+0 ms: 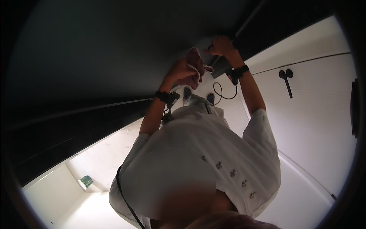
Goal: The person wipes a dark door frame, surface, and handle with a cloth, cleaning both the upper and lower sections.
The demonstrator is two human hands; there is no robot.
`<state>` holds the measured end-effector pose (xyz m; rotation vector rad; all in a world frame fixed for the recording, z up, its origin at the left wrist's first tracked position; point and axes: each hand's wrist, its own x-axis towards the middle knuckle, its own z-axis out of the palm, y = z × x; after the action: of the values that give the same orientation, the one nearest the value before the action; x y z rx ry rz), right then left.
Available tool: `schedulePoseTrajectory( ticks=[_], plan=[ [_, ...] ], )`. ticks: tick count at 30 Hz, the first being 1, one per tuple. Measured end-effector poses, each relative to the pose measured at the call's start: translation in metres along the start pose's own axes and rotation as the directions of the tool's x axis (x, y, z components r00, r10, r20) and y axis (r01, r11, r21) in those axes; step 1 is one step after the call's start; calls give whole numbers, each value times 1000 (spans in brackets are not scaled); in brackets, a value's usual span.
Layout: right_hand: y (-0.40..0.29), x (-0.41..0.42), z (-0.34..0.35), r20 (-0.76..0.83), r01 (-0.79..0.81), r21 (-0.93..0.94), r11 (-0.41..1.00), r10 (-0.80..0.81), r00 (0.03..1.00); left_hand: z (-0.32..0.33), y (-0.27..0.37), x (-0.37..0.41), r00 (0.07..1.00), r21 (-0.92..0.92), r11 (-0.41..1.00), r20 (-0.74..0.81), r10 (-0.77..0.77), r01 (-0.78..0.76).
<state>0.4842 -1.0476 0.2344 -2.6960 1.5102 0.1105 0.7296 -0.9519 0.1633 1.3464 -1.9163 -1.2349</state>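
Note:
My left hand (178, 70) is closed on a dusty-red cloth (196, 64) with pale edging, bunched in the fingers. The cloth is held up in front of a large dark panel (94, 57). To the right and farther up, my right hand (221, 45) is at the dark panel near its long edge strip. Its fingers look bent, with a small dark thing at them. Blur and shadow hide whether they grip it. Both wrists wear black straps with small devices, and a black cable (221, 93) loops below the right one.
On the right stands a white door (314, 114) with a black lever handle (287, 84). A green-patterned tub (85, 181) lies or stands at the lower left near a white wall. My shoes (210, 98) are on the pale floor beneath the hands.

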Motion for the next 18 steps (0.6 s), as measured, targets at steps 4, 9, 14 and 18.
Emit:
schedulePoseTrajectory(
  ticks=[4, 9, 14, 18],
  plan=[
    [12, 19, 0, 188, 55, 1, 999, -54, 981, 19, -8, -11, 990, -101, 985, -19, 139, -140],
    [12, 31, 1, 432, 58, 87, 995, -90, 897, 19, -10, -8, 998, -147, 989, 51, 23, -16],
    [5, 21, -1, 158, 61, 46, 997, -67, 985, 25, -10, -12, 985, -332, 929, -98, 139, -164],
    [8, 14, -11, 104, 65, 85, 994, -74, 992, 18, 35, -48, 923, -582, 743, -362, 128, -331]
  ],
)
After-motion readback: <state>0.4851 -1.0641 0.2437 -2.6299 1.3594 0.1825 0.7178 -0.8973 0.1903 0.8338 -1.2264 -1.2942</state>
